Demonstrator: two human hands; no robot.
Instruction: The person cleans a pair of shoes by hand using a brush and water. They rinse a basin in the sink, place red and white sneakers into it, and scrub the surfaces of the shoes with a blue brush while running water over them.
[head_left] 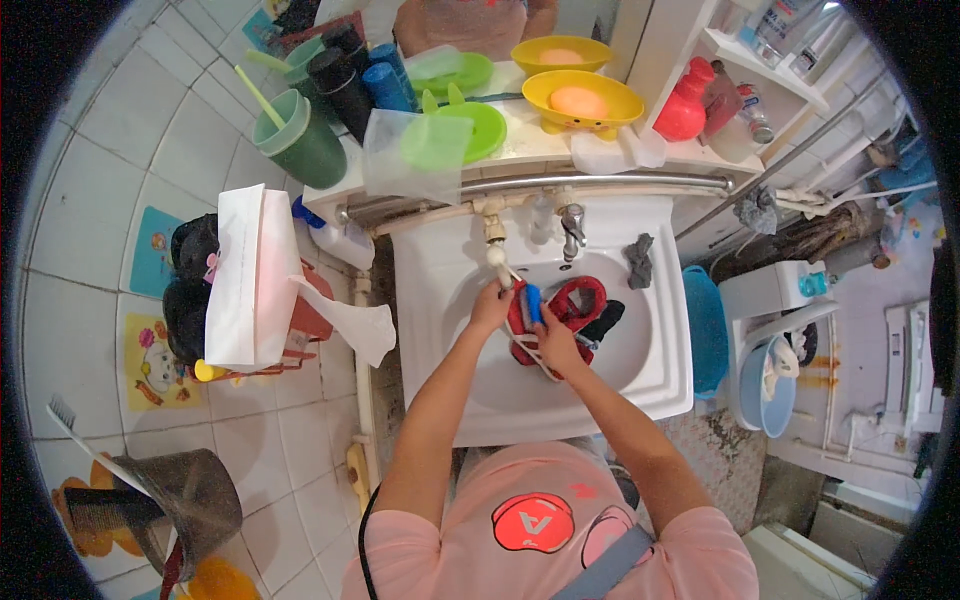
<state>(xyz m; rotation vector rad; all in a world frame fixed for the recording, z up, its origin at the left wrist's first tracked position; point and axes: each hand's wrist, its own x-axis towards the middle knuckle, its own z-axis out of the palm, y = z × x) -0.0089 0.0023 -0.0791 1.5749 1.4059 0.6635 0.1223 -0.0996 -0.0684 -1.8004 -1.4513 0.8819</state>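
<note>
A white sink (420, 240) lies in front of me, and a pair of red shoes (586, 290) with pale laces rests in its basin. My left hand (490, 308) is closed on the left shoe (518, 312), right under the spout of the left tap (495, 240). In my right hand (558, 348) is a blue brush (533, 303), held over that same shoe; its bristles are hidden. Just right of the shoes lies something black (605, 322) that I cannot make out. A second, chrome tap (572, 232) stands at the sink's back edge.
A grey rag (639, 260) lies on the sink's right rim. Behind, a shelf carries a green cup (300, 140), a green dish (470, 132) and a yellow soap dish (583, 102). A tissue pack (250, 280) hangs left. Blue basins (705, 330) stand right.
</note>
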